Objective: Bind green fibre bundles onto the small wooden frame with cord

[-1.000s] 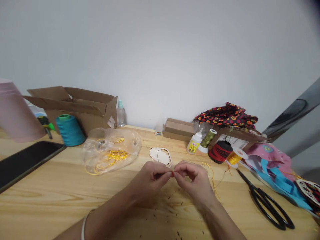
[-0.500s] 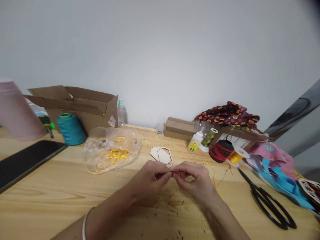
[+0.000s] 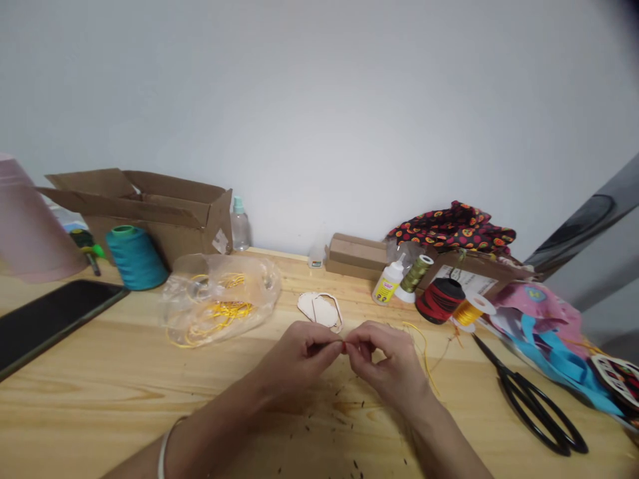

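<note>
Left hand (image 3: 305, 352), right hand (image 3: 388, 358) pinch red bit (image 3: 344, 347). Beyond right: bottle (image 3: 388, 283), label (image 3: 385, 291) unreadable. Left of hands: bag (image 3: 263, 287), yellow cord (image 3: 232, 310) inside.

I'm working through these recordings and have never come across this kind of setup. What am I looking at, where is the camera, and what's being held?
There is no machine here, just a person's two bare hands. The one camera is worn on the head and looks forward and down, so the forearms enter from the bottom edge.

The left hand and right hand meet fingertip to fingertip around a small red piece, too small to identify.

On the wooden table, a clear bag of yellow cord and a teal thread cone lie to the left. Just beyond the hands is a pale flat cutout. To the right are a white-and-yellow bottle, a red-and-black spool and black scissors.
</note>
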`<state>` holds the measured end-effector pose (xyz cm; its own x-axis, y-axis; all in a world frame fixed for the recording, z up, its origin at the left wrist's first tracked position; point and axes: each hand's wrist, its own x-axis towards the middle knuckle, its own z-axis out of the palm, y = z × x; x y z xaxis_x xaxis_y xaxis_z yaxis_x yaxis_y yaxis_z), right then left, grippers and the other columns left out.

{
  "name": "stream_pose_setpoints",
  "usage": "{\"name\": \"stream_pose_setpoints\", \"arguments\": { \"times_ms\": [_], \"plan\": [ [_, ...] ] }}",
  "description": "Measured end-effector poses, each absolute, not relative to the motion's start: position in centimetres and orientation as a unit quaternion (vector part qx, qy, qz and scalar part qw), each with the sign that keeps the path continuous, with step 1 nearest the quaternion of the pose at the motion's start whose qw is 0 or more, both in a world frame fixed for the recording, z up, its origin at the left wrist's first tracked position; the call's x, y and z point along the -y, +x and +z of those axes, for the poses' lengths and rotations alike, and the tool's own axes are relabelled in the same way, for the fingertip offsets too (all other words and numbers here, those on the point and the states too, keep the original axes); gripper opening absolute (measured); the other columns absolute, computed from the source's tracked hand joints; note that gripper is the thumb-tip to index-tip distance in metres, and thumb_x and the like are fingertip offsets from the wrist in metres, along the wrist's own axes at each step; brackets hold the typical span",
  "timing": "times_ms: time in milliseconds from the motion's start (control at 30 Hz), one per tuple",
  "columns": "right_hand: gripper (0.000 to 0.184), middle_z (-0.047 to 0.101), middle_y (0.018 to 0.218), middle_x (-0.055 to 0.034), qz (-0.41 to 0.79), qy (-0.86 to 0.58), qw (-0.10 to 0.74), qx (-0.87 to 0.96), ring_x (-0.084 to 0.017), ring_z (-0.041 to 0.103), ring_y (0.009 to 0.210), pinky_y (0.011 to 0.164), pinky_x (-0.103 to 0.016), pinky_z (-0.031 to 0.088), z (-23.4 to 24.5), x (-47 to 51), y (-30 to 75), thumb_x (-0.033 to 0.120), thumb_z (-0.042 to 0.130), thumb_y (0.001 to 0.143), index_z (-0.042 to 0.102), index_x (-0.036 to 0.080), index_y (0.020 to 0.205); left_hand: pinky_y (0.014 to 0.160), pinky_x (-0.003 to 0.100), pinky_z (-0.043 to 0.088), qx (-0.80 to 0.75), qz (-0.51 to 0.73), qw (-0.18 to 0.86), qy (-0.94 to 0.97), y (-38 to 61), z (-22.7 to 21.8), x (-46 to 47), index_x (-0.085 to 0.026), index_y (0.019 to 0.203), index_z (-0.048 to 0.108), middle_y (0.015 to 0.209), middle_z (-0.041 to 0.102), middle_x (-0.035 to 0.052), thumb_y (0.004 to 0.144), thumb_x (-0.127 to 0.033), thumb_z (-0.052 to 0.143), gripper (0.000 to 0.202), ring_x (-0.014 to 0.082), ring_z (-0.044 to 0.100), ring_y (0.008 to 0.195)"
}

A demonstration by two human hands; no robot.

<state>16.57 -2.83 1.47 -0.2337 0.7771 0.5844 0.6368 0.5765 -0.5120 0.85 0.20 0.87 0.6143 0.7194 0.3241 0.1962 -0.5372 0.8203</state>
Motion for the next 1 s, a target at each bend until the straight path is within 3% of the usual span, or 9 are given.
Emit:
{"name": "stream_pose_setpoints", "arguments": {
  "times_ms": [133,333,467,767,1000],
  "plan": [
    [0.008,0.046,0.049,0.0038,0.171,-0.503,0.434,0.728,-0.007,0.039,0.044,0.043,-0.018,0.033,1.24,2.92,16.25,0.014,0.052,0.066,0.058,0.016,0.061,0.048,0.019,0.028,-0.280,0.341,0.389,0.809,0.85,0.82,-0.24,-0.010,0.063,0.063,0.052,0.047,-0.0024,0.080,-0.025,0.041,0.031,0.0084,0.037,0.049],
    [0.008,0.045,0.047,0.0052,0.394,-0.538,0.471,0.578,-0.005,0.035,0.040,0.038,-0.017,0.028,1.32,2.76,15.81,0.023,0.055,0.063,0.055,0.015,0.060,0.046,0.020,0.022,-0.288,0.343,0.372,0.813,0.87,0.93,-0.13,-0.011,0.051,0.054,0.050,0.028,-0.0054,0.079,-0.024,0.041,0.034,0.0071,0.028,0.048],
    [0.012,0.047,0.048,0.0056,0.466,-0.514,0.493,0.524,-0.004,0.033,0.038,0.036,-0.016,0.026,1.32,2.49,15.79,0.026,0.058,0.063,0.054,0.015,0.059,0.047,0.020,0.022,-0.293,0.344,0.375,0.809,0.74,0.94,-0.05,-0.010,0.054,0.055,0.051,0.030,-0.0051,0.079,-0.022,0.041,0.031,0.0073,0.030,0.049],
    [0.012,0.063,0.061,-0.0023,0.407,-0.510,0.472,0.593,-0.011,0.054,0.054,0.050,-0.022,0.041,1.41,2.86,16.08,0.027,0.060,0.066,0.063,0.015,0.068,0.047,0.021,0.023,-0.285,0.352,0.439,0.776,0.61,0.95,-0.32,-0.009,0.059,0.059,0.052,0.031,-0.0044,0.078,-0.030,0.042,0.034,0.0080,0.029,0.050],
    [0.012,0.064,0.063,-0.0029,0.381,-0.490,0.450,0.643,-0.013,0.057,0.058,0.055,-0.023,0.045,1.39,2.80,16.38,0.026,0.057,0.070,0.064,0.016,0.071,0.049,0.021,0.027,-0.289,0.342,0.515,0.731,0.56,0.87,-0.33,-0.008,0.062,0.062,0.052,0.039,-0.0030,0.075,-0.031,0.046,0.031,0.0089,0.033,0.051]
  ]
}}
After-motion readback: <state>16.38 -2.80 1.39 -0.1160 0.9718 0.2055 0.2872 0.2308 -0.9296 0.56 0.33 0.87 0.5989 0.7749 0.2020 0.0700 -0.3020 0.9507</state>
